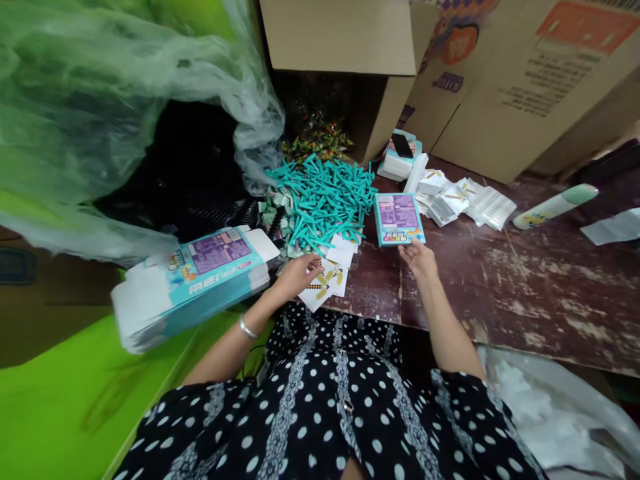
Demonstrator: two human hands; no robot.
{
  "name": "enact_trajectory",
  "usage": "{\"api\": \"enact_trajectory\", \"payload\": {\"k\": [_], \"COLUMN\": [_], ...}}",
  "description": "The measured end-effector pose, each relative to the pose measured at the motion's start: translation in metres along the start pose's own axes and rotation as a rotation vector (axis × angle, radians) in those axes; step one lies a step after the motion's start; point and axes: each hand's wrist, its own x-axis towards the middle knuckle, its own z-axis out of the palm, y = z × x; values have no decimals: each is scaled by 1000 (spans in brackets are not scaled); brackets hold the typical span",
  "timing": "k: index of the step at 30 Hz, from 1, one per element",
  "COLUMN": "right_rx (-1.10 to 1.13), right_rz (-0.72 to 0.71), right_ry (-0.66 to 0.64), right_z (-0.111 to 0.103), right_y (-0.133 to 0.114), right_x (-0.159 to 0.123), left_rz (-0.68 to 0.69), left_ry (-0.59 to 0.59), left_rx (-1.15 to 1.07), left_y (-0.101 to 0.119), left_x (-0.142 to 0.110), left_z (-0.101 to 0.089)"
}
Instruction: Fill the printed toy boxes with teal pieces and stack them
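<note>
My left hand [296,275] rests with curled fingers on a small pile of white printed cards [327,279] at the table's front edge, pinching at the top card. My right hand [419,257] reaches forward and its fingertips touch the near edge of a small teal and purple box [399,218] lying flat on the table. Between and behind the hands lies a heap of teal plastic sticks [320,197] with folded paper slips [273,215] at its left side.
A stack of flat teal cartons [193,283] lies at the left. Behind are open cardboard boxes [350,40], wrapped sweets [315,141], a green plastic bag [100,100], a phone on boxes [401,148], white leaflets [465,200], a tube [555,207] and worn wooden table [500,280].
</note>
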Motion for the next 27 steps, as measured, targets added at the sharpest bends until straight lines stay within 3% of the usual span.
{"api": "enact_trajectory", "payload": {"k": [3, 5, 11, 15, 18, 24, 26, 27], "right_rx": [20, 25, -28, -200, -221, -142, -149, -162], "right_rz": [-24, -27, -5, 49, 118, 133, 101, 80], "right_ry": [62, 103, 177, 143, 49, -144, -219, -258], "right_z": [23, 31, 21, 0, -8, 1, 8, 13], "right_y": [5, 2, 1, 15, 22, 25, 28, 29], "right_x": [23, 36, 66, 73, 60, 5, -13, -23], "left_rz": [16, 6, -136, -276, -345, -295, -210, -135], "left_ry": [-16, 27, 217, 143, 80, 25, 147, 278], "left_rx": [177, 272, 606, 775, 809, 862, 857, 849], "left_y": [0, 2, 2, -7, -11, -3, 3, 7], "left_x": [-15, -21, -37, -53, -62, -75, -84, -89], "left_z": [7, -4, -84, -123, -130, -136, -151, -161]}}
